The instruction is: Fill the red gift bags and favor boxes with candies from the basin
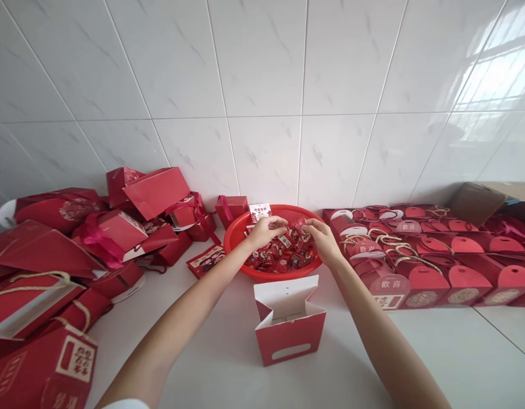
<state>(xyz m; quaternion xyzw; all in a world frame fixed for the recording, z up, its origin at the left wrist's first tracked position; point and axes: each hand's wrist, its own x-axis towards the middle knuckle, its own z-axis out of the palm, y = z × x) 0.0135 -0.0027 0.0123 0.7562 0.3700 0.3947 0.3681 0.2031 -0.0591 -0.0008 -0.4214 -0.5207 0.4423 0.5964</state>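
A red plastic basket (271,278) full of small wrapped candies (283,250) stands against the tiled wall. Over its left side reaches my left hand (265,232), fingers curled together; what they hold, if anything, I cannot make out. My right hand (322,238) is over the right side of the basket, thumb and fingers closed on a red wrapped candy (302,223). In front of the basket an open red gift box (290,338) stands upright, its top flaps spread and white inside. No candy shows in the part of its inside that I see.
Red boxes (45,250) lie in a loose heap on the left, some with ribbons or rope handles. Closed red boxes (424,284) stand in rows on the right. Beyond them is a cardboard box (479,201). Printed red cards (205,260) lie left of the basket.
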